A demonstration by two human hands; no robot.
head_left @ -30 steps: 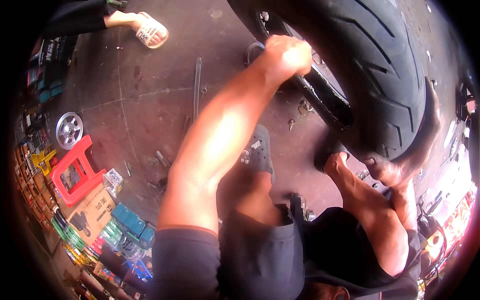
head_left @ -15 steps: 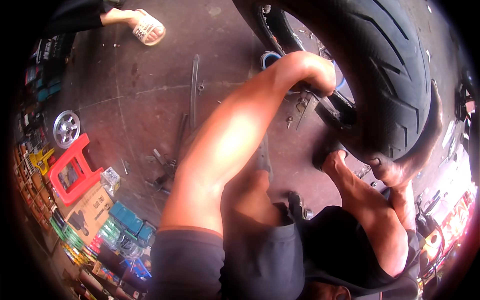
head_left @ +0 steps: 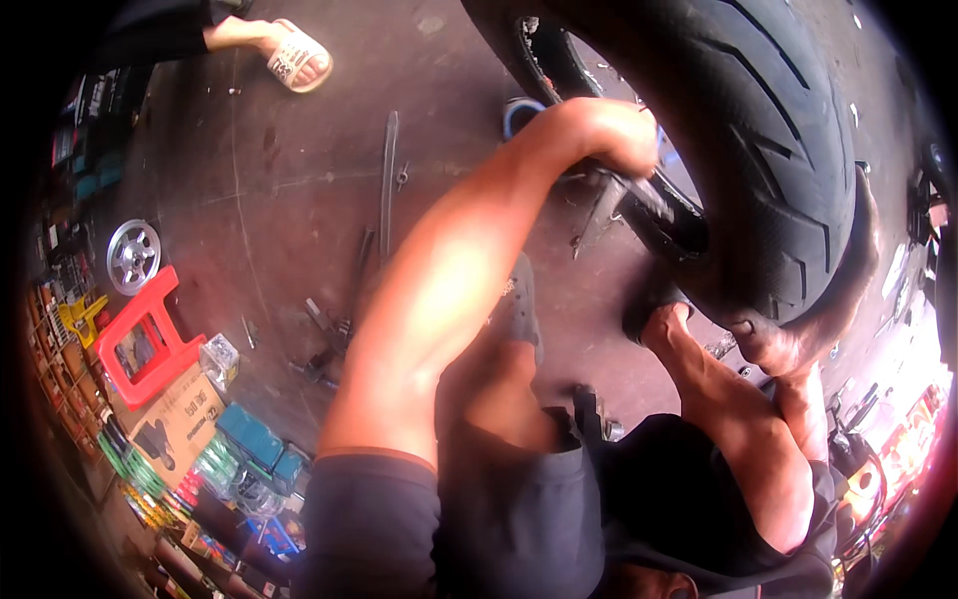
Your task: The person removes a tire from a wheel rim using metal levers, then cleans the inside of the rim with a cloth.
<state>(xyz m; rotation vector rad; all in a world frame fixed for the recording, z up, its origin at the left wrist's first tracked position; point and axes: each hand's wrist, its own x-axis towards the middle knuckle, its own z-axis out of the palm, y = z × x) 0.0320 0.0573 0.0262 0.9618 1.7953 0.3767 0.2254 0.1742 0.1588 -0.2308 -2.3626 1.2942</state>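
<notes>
A large black motorcycle tire [head_left: 766, 120] fills the upper right, with a dark, rough-edged inner rim [head_left: 689, 235]. My left hand [head_left: 624, 135] is bent down into the tire's opening, fingers curled and mostly hidden. A blurred flat metal piece [head_left: 639, 195] juts out beneath it, but exactly what it grips is unclear. A blue-edged ring [head_left: 519, 118] shows behind that hand. My right hand [head_left: 793, 339] grips the tire's lower right side, thumb on the tread edge and long fingers stretched up along the outside.
Another person's sandalled foot [head_left: 299, 55] is at top left. Metal bars [head_left: 389, 180] lie on the floor [head_left: 259, 140]. At left are a silver wheel [head_left: 133, 258], red plastic stool [head_left: 135, 369], cardboard box [head_left: 185, 419], teal bins [head_left: 249, 434] and crowded shelving [head_left: 65, 359]. My feet rest below the tire.
My left hand has moved rightward and down into the tire's opening, bending at the wrist, then shifted slightly back up and left. The flat metal piece has appeared beneath it. My right hand stays put.
</notes>
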